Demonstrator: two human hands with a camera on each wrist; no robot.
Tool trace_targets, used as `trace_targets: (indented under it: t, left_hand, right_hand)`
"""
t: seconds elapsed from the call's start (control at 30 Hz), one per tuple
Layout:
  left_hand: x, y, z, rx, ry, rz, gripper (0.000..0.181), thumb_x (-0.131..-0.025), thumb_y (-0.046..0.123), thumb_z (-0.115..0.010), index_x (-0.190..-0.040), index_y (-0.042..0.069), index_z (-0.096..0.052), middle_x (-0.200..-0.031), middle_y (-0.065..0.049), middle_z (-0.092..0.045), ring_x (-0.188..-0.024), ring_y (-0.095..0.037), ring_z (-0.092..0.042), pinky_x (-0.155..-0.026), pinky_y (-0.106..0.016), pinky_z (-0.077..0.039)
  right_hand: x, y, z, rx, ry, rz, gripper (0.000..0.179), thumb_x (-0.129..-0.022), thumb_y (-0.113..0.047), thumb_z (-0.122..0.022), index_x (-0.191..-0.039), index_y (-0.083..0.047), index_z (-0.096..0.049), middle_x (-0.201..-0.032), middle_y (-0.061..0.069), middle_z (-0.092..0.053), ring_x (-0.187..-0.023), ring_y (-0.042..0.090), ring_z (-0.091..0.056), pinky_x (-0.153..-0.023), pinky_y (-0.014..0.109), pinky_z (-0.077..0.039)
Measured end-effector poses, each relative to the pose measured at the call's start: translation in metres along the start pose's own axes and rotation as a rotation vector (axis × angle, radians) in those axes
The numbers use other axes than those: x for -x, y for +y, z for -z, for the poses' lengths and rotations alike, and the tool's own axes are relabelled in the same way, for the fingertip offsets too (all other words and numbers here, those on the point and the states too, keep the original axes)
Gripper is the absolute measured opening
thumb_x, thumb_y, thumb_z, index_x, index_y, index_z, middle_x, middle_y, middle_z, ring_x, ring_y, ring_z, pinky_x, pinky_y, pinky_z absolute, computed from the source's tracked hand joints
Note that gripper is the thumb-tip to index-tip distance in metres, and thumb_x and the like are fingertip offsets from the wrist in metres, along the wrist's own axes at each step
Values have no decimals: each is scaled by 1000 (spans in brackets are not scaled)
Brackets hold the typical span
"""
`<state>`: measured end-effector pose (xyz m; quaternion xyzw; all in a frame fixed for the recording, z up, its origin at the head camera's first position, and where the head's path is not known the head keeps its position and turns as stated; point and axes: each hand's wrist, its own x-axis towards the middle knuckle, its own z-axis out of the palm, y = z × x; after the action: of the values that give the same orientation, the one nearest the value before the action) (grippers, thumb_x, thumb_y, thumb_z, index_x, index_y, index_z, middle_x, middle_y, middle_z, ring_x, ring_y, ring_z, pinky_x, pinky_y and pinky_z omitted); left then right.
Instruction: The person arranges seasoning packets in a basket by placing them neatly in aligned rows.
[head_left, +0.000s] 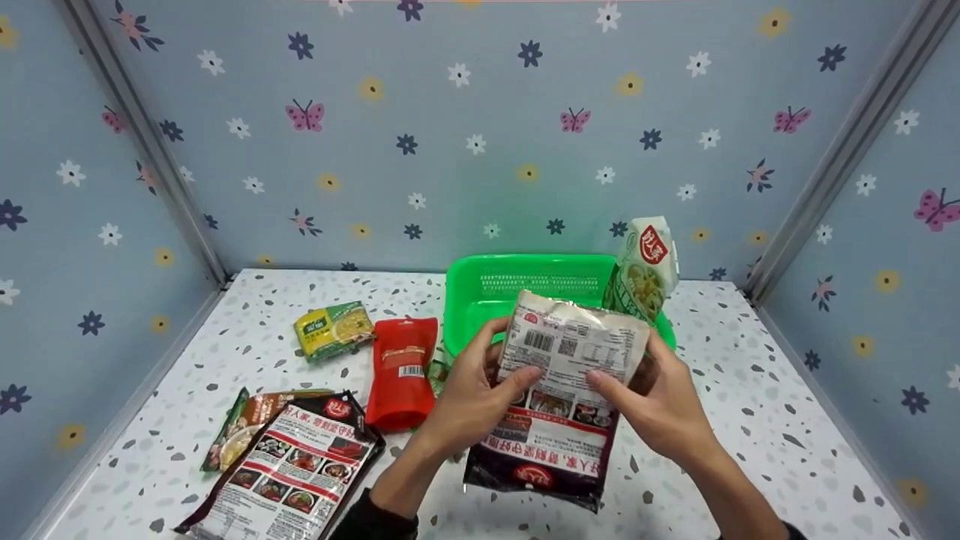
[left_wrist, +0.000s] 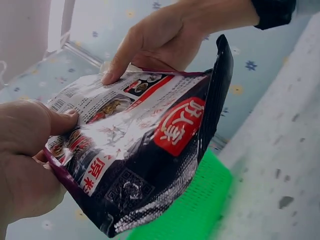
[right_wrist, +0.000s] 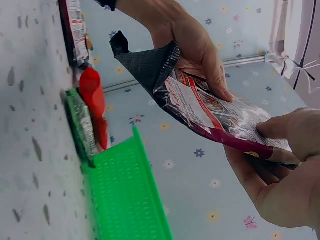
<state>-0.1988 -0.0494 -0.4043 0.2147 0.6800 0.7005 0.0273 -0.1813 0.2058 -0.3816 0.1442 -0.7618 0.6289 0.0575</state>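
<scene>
Both hands hold up one seasoning packet (head_left: pixel 559 405), its printed back with barcode facing the head camera and its dark end pointing toward the person. The left hand (head_left: pixel 476 394) grips its left edge, thumb on the face and fingers behind. On the opposite edge the right hand (head_left: pixel 656 397) grips it the same way. In the left wrist view the packet's dark sealed end (left_wrist: pixel 165 205) bows outward. Behind the packet stands a green plastic basket (head_left: pixel 480 300), partly covered by it. A pale green packet (head_left: pixel 643 270) leans upright in the basket's right end.
Left of the basket lie a red pouch (head_left: pixel 403 367) and a yellow-green packet (head_left: pixel 334 330). A green packet (right_wrist: pixel 80 125) sits partly under the red pouch. Nearer the front left, a dark-edged packet (head_left: pixel 300 465) overlaps a brown-green one (head_left: pixel 240 431). Patterned walls (head_left: pixel 450 135) enclose the speckled table (head_left: pixel 750 420).
</scene>
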Motion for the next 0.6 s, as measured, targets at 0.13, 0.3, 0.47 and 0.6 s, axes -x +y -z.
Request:
trace_targets:
  t: [0.13,0.3,0.47,0.6]
  left_hand:
    - [1,12,5,-7,30,-57,64,-109,12,-76,-165,14,-44,-138,-19,-79,-112,-33,-84,-91,-44,-73]
    - [4,21,7,-7,53,-99,64,-108,11,-77,-163,14,-44,-139,-19,-79,-115,-33,-84,-91,-43,-73]
    - [5,26,7,-5,73,-149,64,-107,8,-77,-162,11,-44,-140,-20,-79,-117,-34,-84,-92,-44,-73]
    - [6,27,7,8,80,-163,63,-107,7,-76,-162,10,-44,-140,-21,-79,-117,-35,-84,-91,-45,-73]
  right_hand:
    - [-9,-13,-2,5,-50,98,66,-100,9,-78,-158,0,-50,-132,24,-77,-108,22,-85,-91,40,-73]
    - [-16,-26,-2,42,-91,165,67,-99,9,-78,-159,2,-49,-126,23,-79,-105,24,-85,-88,41,-73]
    - [-17,-32,-2,65,-94,190,69,-99,8,-79,-161,2,-48,-125,22,-79,-105,23,-85,-89,41,-73]
    - [-17,-31,-3,55,-104,226,69,-99,9,-78,-160,3,-48,-126,24,-79,-106,23,-85,-89,42,-73]
